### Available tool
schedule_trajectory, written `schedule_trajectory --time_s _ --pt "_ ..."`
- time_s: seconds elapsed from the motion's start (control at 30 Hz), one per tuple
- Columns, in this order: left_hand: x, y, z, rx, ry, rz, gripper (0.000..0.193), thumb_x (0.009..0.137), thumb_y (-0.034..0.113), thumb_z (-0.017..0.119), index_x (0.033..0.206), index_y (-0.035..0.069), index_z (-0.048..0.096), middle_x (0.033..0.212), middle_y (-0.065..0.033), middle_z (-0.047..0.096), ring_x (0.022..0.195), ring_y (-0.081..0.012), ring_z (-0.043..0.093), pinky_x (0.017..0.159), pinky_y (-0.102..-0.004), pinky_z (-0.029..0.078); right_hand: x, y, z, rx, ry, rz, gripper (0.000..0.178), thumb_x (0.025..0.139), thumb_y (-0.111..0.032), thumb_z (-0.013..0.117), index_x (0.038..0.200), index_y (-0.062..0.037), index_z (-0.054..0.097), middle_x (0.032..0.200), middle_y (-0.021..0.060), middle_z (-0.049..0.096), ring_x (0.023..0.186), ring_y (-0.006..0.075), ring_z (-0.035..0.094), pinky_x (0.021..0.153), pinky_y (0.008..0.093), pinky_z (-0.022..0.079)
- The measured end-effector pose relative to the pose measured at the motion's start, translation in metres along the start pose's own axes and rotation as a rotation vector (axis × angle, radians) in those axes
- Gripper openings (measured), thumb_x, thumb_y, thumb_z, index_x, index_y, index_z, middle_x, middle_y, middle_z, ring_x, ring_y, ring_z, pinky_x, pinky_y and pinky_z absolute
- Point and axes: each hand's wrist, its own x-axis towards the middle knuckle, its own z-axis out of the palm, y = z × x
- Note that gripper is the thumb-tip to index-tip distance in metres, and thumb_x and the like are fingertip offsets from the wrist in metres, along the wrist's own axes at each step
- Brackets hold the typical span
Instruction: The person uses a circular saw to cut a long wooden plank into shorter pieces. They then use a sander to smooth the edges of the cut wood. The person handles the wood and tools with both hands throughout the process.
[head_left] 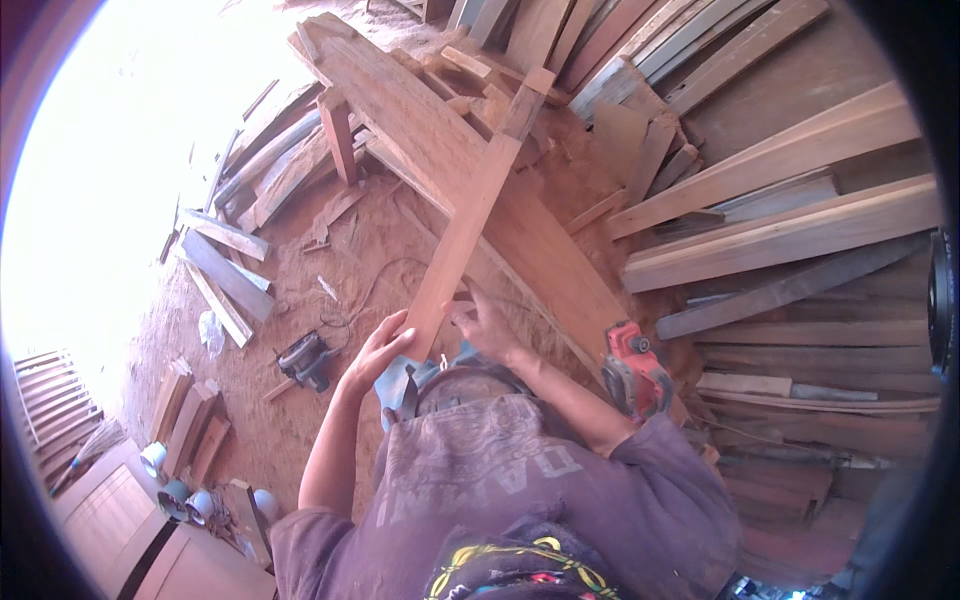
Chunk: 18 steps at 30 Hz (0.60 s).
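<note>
A long, narrow wooden board [462,235] slants away from my body, its far part resting across a wide, thick plank [560,265]. Near its close end, my left hand [380,348] grips the left edge, fingers along the side. My right hand [484,326] is at the opposite edge with thumb and fingers bent around it; part of this grip is hidden. A red electric planer [637,372] sits on the near right end of the wide plank, beside my right forearm.
A dark power tool [306,360] with a cord lies on the dusty ground at left. Timber stacks [780,235] fill the right side. Offcuts [228,275] lie at far left, and several cans [172,495] stand at lower left near pale panels [110,515].
</note>
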Motion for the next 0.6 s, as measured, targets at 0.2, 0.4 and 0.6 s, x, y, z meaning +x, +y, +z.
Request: schedule_trajectory --time_s 0.2,0.4,0.6 --pt "0.015 0.007 0.066 -0.072 -0.125 -0.091 0.096 0.093 0.046 0.081 0.166 0.006 0.034 0.156 -0.0165 0.053 0.145 -0.0272 0.05 0.121 -0.0403 0.039 -0.014 0.017 -0.038 -0.108 -0.037 -0.143 0.073 0.106 -0.036 0.067 0.164 -0.0027 0.038 0.147 0.0215 0.062 0.126 0.0297 0.066 0.106 0.0409 0.053" --pt "0.046 -0.027 0.148 -0.106 -0.068 -0.01 0.102 0.094 0.048 0.08 0.168 0.005 0.026 0.161 -0.0173 0.045 0.15 -0.0289 0.043 0.122 -0.0426 0.038 -0.027 -0.002 -0.1 -0.033 -0.12 -0.147 0.061 0.11 -0.032 0.059 0.161 -0.0031 0.045 0.159 0.021 0.054 0.146 0.0328 0.053 0.12 0.042 0.042" --pt "0.078 -0.032 0.202 -0.237 -0.028 0.058 0.106 0.094 0.047 0.081 0.169 0.005 0.02 0.16 -0.0171 0.046 0.147 -0.0299 0.047 0.117 -0.044 0.044 -0.025 0.026 -0.134 -0.176 -0.097 -0.192 0.052 0.115 -0.031 0.046 0.158 -0.0031 0.049 0.158 0.0215 0.055 0.148 0.0346 0.05 0.122 0.0409 0.039"
